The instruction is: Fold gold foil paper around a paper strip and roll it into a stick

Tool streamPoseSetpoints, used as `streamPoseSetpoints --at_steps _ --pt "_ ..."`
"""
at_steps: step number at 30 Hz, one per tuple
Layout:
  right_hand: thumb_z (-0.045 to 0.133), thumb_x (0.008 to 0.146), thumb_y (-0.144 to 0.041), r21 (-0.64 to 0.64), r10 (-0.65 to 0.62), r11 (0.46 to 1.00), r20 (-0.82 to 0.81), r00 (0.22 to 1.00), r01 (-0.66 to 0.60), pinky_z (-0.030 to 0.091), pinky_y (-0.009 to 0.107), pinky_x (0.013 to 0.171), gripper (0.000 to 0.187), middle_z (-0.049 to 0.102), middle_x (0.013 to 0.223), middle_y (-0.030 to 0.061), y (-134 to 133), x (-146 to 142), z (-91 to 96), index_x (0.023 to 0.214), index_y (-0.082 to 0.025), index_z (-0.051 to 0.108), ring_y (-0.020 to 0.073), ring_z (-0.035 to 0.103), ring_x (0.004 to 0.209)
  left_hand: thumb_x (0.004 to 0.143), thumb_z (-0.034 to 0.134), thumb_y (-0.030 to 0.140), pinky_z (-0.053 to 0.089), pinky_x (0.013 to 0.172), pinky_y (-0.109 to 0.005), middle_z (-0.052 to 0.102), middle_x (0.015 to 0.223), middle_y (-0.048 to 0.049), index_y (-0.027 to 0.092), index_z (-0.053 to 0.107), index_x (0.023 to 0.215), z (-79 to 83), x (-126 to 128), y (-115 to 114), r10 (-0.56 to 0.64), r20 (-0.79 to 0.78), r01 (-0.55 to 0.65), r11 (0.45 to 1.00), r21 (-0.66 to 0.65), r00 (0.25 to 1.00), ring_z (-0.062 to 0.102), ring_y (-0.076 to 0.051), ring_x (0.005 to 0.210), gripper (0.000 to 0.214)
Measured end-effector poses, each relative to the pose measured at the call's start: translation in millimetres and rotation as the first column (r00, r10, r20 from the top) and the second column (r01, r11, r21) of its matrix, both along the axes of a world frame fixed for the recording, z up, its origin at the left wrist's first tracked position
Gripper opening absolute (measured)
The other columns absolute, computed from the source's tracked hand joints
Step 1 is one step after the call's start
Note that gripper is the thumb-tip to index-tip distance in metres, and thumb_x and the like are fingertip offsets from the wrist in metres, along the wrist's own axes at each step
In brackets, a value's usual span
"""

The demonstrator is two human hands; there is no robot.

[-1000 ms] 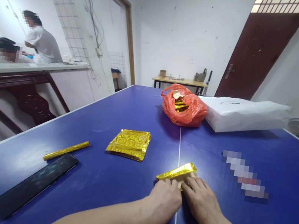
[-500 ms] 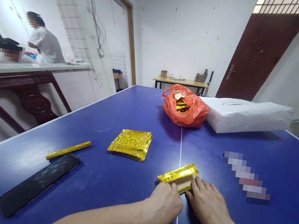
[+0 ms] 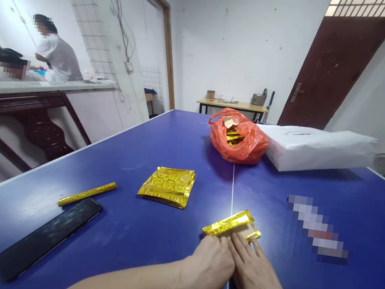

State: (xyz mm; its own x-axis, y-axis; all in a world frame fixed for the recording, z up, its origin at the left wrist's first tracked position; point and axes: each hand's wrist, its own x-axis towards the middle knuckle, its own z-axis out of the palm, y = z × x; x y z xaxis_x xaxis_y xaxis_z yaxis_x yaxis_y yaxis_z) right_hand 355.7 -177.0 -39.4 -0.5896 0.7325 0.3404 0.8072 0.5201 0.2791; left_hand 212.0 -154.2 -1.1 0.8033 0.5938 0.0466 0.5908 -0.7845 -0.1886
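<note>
Smooth blue table [image 3: 120, 240]. Left: thin gold foil tube [image 3: 87, 194]. Next, embossed flat gold foil stack [image 3: 167, 185]. Right: partly folded, tan-backed gold foil sheet [image 3: 227, 223]; left hand [image 3: 213, 261] curled against it, pinch hidden; right hand [image 3: 256, 270] outstretched, fingers on backing. Uneven pressure could skew crease; slick tabletop could let sheet slide.

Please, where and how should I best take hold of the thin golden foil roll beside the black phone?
Probably pinch the thin golden foil roll across its narrow width near its right end, with the left hand coming from above and the right. That end points away from the flat black phone, whose far end lies close to the roll's middle.
</note>
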Motion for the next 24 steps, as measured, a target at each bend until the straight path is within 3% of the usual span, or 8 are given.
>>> streamPoseSetpoints --at_steps 4,10,18,24 --pt "0.037 0.071 -0.007 -0.043 0.016 0.999 -0.023 1.0 -0.017 0.047 0.04 0.085 0.047 0.056 0.119 0.0164 3 4 -7.1 0.115 -0.009 0.055 0.0244 0.052 0.11 0.077 0.05 0.005 0.048 0.057 -0.032 0.062 0.082 -0.0124 0.005 0.063 0.097 -2.6 0 0 -0.037 -0.019 0.038 0.998 0.05 0.999 0.058 -0.02 0.072 0.025" --pt "0.042 0.076 -0.013 -0.087 -0.02 0.996 -0.069 0.997 0.014 0.048 0.041 0.086 0.042 0.055 0.119 0.0208 5 6 -9.3 0.115 -0.007 0.054 0.0276 0.052 0.109 0.078 0.053 0.009 0.046 0.059 -0.032 0.061 0.083 -0.0135 0.005 0.064 0.096 1.1 -2 -2 -0.07 -0.086 0.076 0.995 0.064 0.994 0.057 -0.022 0.076 0.021" --pt "0.059 0.073 -0.045 -0.081 -0.238 0.969 -0.045 0.97 0.234 0.046 0.043 0.088 0.058 0.053 0.117 0.0288 12 14 -3.4 0.11 -0.001 0.057 0.0348 0.05 0.11 0.078 0.055 0.011 0.042 0.052 -0.028 0.059 0.07 -0.0097 0.01 0.066 0.08 5.3 -5 0 -0.049 -0.089 0.043 0.997 -0.063 0.995 0.057 -0.02 0.067 0.011" --pt "0.057 0.073 -0.048 -0.097 -0.38 0.919 0.049 0.924 0.383 0.048 0.047 0.08 0.06 0.052 0.118 0.0277 9 11 2.6 0.113 -0.004 0.058 0.0381 0.052 0.107 0.078 0.056 0.011 0.04 0.052 -0.027 0.058 0.069 -0.0089 0.01 0.065 0.078 4.9 -5 1 -0.048 -0.091 0.042 0.996 -0.073 0.995 0.056 -0.019 0.066 0.009"
